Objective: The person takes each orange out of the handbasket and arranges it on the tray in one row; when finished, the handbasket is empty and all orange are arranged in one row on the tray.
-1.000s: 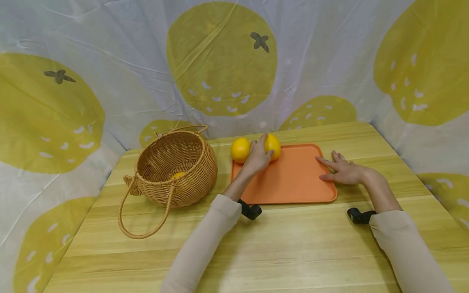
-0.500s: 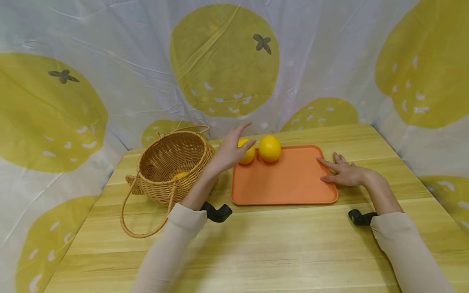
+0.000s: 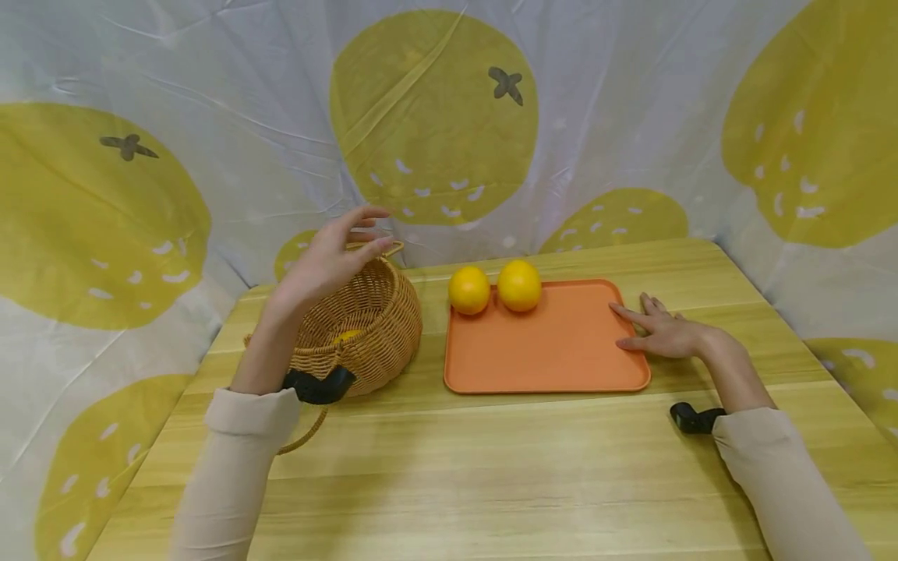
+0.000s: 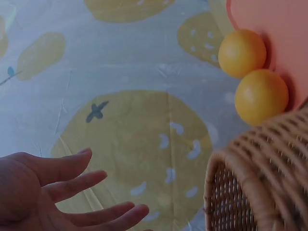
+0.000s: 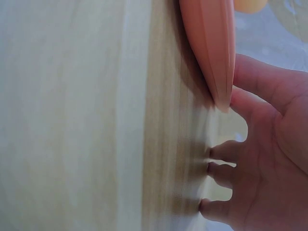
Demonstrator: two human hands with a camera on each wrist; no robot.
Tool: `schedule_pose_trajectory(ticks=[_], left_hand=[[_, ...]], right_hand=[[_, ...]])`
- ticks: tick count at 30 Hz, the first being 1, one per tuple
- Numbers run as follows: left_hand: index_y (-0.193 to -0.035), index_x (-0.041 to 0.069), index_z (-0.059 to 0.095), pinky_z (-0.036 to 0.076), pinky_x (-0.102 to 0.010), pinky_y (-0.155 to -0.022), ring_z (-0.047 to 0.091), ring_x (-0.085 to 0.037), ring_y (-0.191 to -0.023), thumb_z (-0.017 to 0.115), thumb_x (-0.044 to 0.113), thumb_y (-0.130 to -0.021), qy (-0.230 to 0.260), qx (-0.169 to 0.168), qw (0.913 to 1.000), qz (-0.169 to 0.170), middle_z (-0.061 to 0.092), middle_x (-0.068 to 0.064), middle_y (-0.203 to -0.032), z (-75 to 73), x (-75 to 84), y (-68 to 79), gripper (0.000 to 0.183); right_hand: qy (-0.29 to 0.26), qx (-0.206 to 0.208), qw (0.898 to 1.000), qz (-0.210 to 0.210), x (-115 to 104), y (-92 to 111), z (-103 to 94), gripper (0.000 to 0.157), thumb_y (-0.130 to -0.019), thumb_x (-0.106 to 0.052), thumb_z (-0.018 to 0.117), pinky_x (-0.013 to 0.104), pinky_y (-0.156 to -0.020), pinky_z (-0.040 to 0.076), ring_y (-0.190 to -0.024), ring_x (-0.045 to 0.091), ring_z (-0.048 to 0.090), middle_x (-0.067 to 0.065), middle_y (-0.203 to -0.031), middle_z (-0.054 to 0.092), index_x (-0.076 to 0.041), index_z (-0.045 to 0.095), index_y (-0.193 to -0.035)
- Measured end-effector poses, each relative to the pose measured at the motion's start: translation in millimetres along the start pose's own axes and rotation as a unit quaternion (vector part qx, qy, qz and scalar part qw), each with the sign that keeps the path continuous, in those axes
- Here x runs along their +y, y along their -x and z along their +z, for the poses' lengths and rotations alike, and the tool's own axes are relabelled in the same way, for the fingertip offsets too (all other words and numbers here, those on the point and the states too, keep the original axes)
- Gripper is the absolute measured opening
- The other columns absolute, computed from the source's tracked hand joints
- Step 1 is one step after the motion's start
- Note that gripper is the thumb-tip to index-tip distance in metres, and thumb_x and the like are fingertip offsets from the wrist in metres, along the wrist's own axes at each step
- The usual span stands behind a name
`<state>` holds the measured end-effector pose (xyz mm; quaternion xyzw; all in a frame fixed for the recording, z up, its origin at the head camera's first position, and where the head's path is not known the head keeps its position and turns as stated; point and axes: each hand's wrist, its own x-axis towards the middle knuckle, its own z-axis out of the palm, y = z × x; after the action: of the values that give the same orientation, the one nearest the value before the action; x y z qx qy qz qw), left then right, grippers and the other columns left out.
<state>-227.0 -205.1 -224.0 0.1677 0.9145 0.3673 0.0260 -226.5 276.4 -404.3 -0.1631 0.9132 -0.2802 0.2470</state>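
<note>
The left hand (image 3: 326, 261), its grip empty, is hovering near the basket (image 3: 403, 331), while the right hand (image 3: 666, 333), fingers outstretched, is touching the tray (image 3: 540, 351) (light pressure suits steadying best).

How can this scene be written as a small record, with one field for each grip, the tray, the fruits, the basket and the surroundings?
Left grip: raised by the basket, holding nothing
Right grip: touching the tray's right edge
Tray: orange, rectangular, on the wooden table
Fruits: two yellow-orange balls, side by side at the tray's far left
Basket: wicker, left of the tray; something yellow inside, partly hidden
Backdrop: pale cloth with yellow fruit prints
</note>
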Motion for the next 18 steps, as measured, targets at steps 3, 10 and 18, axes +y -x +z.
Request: schedule_pose_trajectory(ticks=[3,10,18], left_hand=[[-0.147,0.005,0.053,0.044,-0.056,-0.113,0.051,-0.042,-0.142,0.059,0.019,-0.106,0.001,-0.024,0.9997,0.000,0.050,-0.021,-0.154,-15.7,-18.5,-3.0,0.044],[-0.131,-0.004,0.065,0.053,-0.025,-0.092,0.066,-0.040,-0.121,0.066,0.011,-0.102,-0.041,-0.077,0.9962,-0.005,0.065,-0.025,-0.134,-33.6,-67.7,-14.9,0.033],[-0.131,-0.011,0.063,0.057,-0.022,-0.086,0.066,-0.046,-0.120,0.068,-0.002,-0.096,-0.058,-0.162,0.9850,0.017,0.066,-0.029,-0.132,-45.1,-92.4,-23.1,0.036]], right_hand=[[0.000,0.001,1.000,0.001,1,1,-0.2,0.086,-0.105,-0.044,0.057,0.081,-0.110,-0.013,-0.148,0.061,-0.022,0.043,-0.161,-0.022,-0.002,0.013,-0.165],[-0.006,0.002,1.000,-0.001,0,2,1.0,0.086,-0.104,-0.044,0.058,0.081,-0.110,-0.014,-0.148,0.062,-0.022,0.043,-0.161,-0.022,-0.001,0.013,-0.165],[-0.002,0.002,1.000,-0.003,1,0,2.7,0.087,-0.104,-0.045,0.058,0.082,-0.110,-0.014,-0.148,0.062,-0.022,0.042,-0.161,-0.023,-0.003,0.012,-0.165]])
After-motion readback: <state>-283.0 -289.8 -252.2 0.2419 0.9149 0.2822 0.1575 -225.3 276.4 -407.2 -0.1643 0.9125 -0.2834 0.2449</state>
